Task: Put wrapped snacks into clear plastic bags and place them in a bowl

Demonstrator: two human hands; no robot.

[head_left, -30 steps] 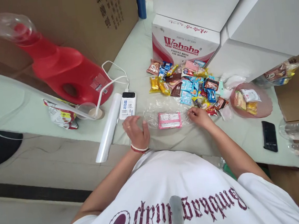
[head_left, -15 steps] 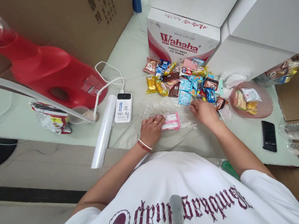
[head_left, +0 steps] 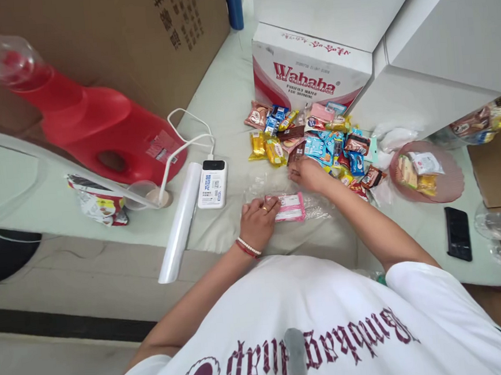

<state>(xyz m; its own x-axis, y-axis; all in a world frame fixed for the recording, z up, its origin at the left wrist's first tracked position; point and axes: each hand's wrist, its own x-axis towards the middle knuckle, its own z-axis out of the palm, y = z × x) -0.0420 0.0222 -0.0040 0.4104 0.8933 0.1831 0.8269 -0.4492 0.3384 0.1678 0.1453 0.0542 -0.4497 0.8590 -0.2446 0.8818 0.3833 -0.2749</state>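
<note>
A pink snack packet [head_left: 292, 207] lies on a sheet of clear plastic film [head_left: 317, 210] on the pale green table. My left hand [head_left: 258, 221] rests on the packet's left end, fingers curled down over it. My right hand [head_left: 306, 173] reaches beyond the packet, across the far edge of the film. Its fingers are bent and touch the near side of a pile of wrapped snacks [head_left: 311, 139]. What those fingers grip is hidden.
A white roll of film [head_left: 180, 222] and a power bank [head_left: 212, 183] with cable lie to the left. A red plastic appliance [head_left: 99, 136] stands at far left. A Wahaha carton [head_left: 306, 73], a pink dish of snacks [head_left: 449, 180] and a black phone [head_left: 457, 233] are nearby.
My left hand moved right from the bare film onto the pink packet. My right hand left the packet's right side and went forward and left to the snack pile.
</note>
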